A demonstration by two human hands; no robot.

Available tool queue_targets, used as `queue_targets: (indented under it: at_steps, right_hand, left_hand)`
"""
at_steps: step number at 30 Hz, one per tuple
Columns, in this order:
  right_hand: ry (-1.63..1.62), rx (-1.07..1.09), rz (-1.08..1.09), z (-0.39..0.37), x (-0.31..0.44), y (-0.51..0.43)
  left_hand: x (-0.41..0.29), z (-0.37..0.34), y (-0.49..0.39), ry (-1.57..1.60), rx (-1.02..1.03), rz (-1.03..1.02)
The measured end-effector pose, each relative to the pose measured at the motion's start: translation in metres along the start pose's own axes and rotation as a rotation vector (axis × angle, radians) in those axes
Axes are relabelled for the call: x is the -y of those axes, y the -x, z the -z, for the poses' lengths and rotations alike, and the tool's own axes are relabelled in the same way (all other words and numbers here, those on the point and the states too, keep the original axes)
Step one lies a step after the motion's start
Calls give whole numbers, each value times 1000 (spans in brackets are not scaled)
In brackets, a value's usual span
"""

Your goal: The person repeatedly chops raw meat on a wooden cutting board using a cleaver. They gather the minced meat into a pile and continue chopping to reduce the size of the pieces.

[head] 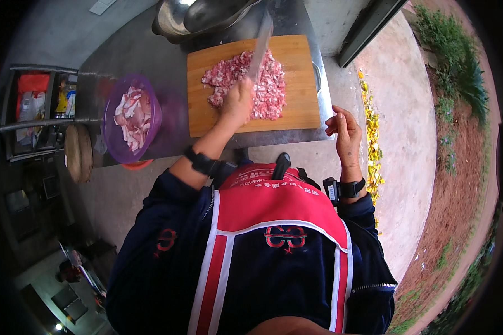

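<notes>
My left hand [238, 100] is closed on the handle of a cleaver [260, 54], whose broad blade looks blurred and points away from me over the chopped meat. The chopped pink and white meat [270, 94] lies spread on a rectangular wooden cutting board [302, 83]. Just off the board's near right corner, my right hand [346, 130] hangs with its fingers loosely bent and holds nothing. Left of the board, a purple plastic basin [156, 119] contains larger pieces of raw meat [133, 117].
The board lies on a metal-topped table [172, 83]. A large metal pan [172, 25] stands at its far side. Near the left edge are a round wooden block [79, 153] and a rack [10, 113] with bags. A wall stands behind; yellow petals [373, 142] line the ground at right.
</notes>
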State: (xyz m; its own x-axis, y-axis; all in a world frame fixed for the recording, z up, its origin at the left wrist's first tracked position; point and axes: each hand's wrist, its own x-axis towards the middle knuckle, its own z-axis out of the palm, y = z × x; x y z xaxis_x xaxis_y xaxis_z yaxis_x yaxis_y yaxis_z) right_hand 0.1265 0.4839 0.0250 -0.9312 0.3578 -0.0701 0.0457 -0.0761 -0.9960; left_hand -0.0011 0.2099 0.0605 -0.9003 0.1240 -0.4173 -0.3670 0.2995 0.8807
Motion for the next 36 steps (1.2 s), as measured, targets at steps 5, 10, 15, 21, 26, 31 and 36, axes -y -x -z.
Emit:
queue_targets:
  at_steps: [5,10,15,21,26,31,36]
  right_hand:
    - [-5,44,-19,1,-1,-1]
    - [-43,12,-16,-5,2,-5]
    - [16,60,-26,-15,4,-5]
    - [-43,46,-13,-17,4,-8]
    - [-30,65,-30,-18,5,-8]
    - [-33,42,-4,-18,8,-7]
    - [-48,23,-9,-12,10,-6]
  left_hand:
    - [-1,-1,6,50,13,21]
    - [-9,1,14,5,-32,-142]
    - [-13,5,17,-19,67,34]
    - [-8,12,12,4,93,228]
    - [-5,16,6,12,-40,-16]
    - [-4,4,13,-62,-4,51]
    - [-4,9,19,58,18,-27]
